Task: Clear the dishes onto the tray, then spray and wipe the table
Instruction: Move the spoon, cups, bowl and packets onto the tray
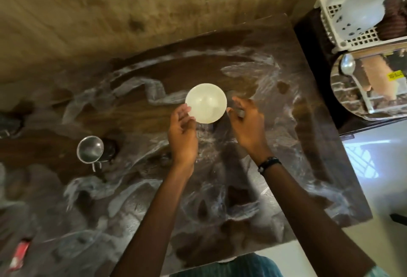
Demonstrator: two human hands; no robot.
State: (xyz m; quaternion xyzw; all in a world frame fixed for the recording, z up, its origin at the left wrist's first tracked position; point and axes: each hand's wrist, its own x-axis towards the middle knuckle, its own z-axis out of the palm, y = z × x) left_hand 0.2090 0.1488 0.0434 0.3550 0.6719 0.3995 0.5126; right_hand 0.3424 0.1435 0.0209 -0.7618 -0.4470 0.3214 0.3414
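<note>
Both bare forearms rise from the bottom edge toward the middle of the frame, over a dark table (297,166) wrapped in crinkled clear plastic. The right wrist wears a dark beaded band (269,163). The left hand (182,132) is palm-up with fingers loosely spread, fingertips touching the lower-left rim of a pale cream bowl (206,103). The right hand (247,122) sits just beside the bowl's right edge, fingers relaxed and slightly bent; whether they touch the rim I cannot tell, as that spot is blurred. Neither hand has closed round the bowl, which lies between them at frame centre, open side up.

Left of the hands, well apart from the bowl, a steel cup (90,150) with a small handle stands upright on the table. At the lower left edge lies a red packet (21,252), its print unreadable.

In the upper right, beyond the table's edge, a shiny steel tray (378,109) holds a spoon (349,67); a yellow label (395,75) shows there, its writing too small to read. Behind it stands a white slotted basket (332,15) holding a white spray bottle (363,5).
</note>
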